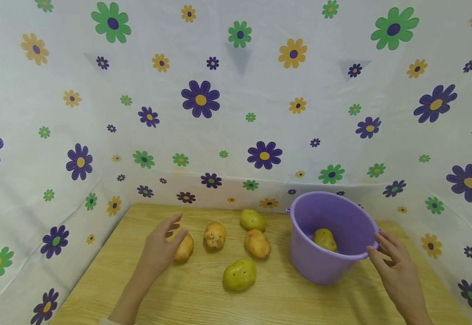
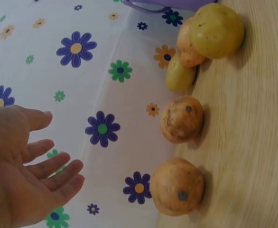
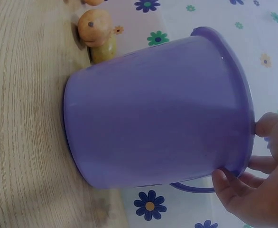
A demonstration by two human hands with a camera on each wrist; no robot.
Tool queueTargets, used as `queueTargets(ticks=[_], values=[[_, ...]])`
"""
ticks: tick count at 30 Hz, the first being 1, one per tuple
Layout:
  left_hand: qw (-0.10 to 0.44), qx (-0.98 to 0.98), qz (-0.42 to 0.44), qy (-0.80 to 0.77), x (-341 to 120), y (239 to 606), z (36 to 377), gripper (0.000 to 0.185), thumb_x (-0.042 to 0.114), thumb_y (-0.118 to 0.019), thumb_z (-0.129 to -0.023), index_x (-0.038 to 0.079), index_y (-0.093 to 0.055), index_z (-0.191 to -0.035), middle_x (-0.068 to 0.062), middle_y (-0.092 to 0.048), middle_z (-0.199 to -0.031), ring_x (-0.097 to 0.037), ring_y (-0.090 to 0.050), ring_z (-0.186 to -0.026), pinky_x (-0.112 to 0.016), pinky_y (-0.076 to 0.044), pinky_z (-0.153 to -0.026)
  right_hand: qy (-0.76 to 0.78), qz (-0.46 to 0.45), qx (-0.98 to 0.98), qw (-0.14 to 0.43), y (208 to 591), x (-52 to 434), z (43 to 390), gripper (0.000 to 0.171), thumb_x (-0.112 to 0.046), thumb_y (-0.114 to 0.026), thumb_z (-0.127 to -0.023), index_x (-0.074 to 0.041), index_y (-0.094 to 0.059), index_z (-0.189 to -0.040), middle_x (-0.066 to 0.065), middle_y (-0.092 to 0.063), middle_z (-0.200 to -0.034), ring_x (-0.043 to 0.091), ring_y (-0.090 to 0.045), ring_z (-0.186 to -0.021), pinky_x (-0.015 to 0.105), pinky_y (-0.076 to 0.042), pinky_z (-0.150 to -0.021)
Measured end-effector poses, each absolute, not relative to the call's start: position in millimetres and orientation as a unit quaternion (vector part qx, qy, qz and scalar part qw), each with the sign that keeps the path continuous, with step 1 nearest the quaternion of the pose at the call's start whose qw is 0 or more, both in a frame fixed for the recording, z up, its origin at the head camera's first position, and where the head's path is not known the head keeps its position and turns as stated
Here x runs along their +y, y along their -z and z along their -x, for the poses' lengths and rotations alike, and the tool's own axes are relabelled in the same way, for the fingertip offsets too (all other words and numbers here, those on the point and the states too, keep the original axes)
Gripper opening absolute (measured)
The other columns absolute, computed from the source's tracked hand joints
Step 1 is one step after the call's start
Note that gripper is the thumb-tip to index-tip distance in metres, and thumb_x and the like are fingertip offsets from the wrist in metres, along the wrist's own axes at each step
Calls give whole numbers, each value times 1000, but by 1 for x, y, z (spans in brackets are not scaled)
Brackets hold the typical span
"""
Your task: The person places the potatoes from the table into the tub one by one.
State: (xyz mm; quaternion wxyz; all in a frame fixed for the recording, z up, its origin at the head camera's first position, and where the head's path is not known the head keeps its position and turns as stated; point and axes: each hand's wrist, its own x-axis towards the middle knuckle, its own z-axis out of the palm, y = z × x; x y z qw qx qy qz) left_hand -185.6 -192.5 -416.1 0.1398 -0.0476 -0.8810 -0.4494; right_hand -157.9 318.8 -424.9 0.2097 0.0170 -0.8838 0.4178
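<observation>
On the wooden bench, the left hand hovers with fingers spread just above the leftmost potato. At the right, the right hand pinches the rim of the purple bucket, which holds one potato.

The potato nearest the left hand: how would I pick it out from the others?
Start at the purple plastic bucket on the wooden table, then scan left across the loose potatoes. The leftmost, an orange-brown potato, lies right behind the open left hand, partly hidden by it; its neighbours lie uncovered.
</observation>
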Motion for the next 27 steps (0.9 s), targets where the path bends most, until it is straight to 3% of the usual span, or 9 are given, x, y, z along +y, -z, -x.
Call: queueTargets(ticks=[9,27], values=[[150,-881,32,447,-215,434,187,52,19,-67,-103,-2,-51,-147,-23,-54,-147,-41,-57,-128,-55,-49,-106,-420,-19,-881,218,425,318,159,52,-22,-63,-105,11,-51,-144,26,-42,-151,-21,-38,-108,-1,-39,-81],[82,-886,-27,455,-221,501,199,66,21,-69,-101,-10,-40,-151,-36,-39,-151,-52,-50,-130,-60,-50,-102,-423,-21,-878,224,423,318,160,49,-17,-63,-105,13,-52,-142,25,-42,-151,-20,-41,-107,-2,-39,-80]])
